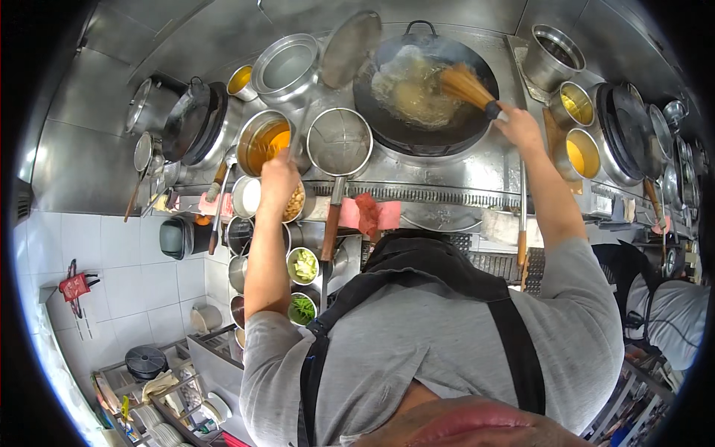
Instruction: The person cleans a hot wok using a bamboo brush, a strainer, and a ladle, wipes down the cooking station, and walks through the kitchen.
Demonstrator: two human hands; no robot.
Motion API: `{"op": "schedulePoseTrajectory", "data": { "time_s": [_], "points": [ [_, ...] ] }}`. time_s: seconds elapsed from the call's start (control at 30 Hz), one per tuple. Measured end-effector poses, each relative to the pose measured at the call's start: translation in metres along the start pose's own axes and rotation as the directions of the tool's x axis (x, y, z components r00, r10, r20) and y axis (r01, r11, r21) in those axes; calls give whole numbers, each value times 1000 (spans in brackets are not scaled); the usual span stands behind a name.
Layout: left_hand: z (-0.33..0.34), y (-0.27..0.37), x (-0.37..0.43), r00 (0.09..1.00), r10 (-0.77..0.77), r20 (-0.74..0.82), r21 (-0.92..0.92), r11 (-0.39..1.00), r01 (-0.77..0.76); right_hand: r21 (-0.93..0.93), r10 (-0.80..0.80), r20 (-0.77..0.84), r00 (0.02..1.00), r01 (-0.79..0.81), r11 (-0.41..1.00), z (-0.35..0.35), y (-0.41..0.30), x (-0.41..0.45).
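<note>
My right hand [518, 127] grips the dark-banded handle of a bamboo wok brush [465, 85], whose bristles reach into a large black wok [427, 146] of foamy, bubbling liquid [416, 92]. My left hand [280, 174] is closed on the handle of what looks like a ladle, over a steel pot [250, 131] of orange-brown liquid; the ladle's shape is blurred. Between my hands a round wire strainer [339, 142] with a wooden handle lies over the stove edge. A domed metal lid [352, 49] leans behind it, beside a lidded steel pot [286, 67].
Steel containers of yellow liquid [582, 155] stand at right, with stacked woks [628, 131] beyond. More woks [187, 123] are at left. Bowls of cut vegetables [304, 265] and a red cloth [367, 213] are near my body. A co-worker [665, 313] bends at far right.
</note>
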State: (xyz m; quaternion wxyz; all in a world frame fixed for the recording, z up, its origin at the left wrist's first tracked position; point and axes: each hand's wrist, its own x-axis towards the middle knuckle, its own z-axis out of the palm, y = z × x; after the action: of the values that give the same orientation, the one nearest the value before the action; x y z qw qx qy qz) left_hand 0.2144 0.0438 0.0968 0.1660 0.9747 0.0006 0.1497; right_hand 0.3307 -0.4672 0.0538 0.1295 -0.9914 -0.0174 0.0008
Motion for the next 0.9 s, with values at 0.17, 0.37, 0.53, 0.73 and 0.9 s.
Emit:
{"op": "schedulePoseTrajectory", "data": {
  "time_s": [0.17,0.37,0.53,0.73,0.9],
  "points": [
    [-43,-27,17,990,-141,19,295,947,129,392,266,-320,909,-129,911,54,-2,-106],
    [24,-67,52,907,-325,269,507,848,154,503,585,-334,739,-386,774,161,-32,-214],
    [47,-72,65,880,-326,344,462,875,144,287,557,-173,813,-499,818,181,-7,-230],
    [52,-71,47,877,-379,294,522,833,185,614,632,-271,726,-375,695,196,29,-303],
    [52,-65,43,895,-359,267,501,845,189,384,571,-61,819,-508,771,272,40,-384]
  ]
}}
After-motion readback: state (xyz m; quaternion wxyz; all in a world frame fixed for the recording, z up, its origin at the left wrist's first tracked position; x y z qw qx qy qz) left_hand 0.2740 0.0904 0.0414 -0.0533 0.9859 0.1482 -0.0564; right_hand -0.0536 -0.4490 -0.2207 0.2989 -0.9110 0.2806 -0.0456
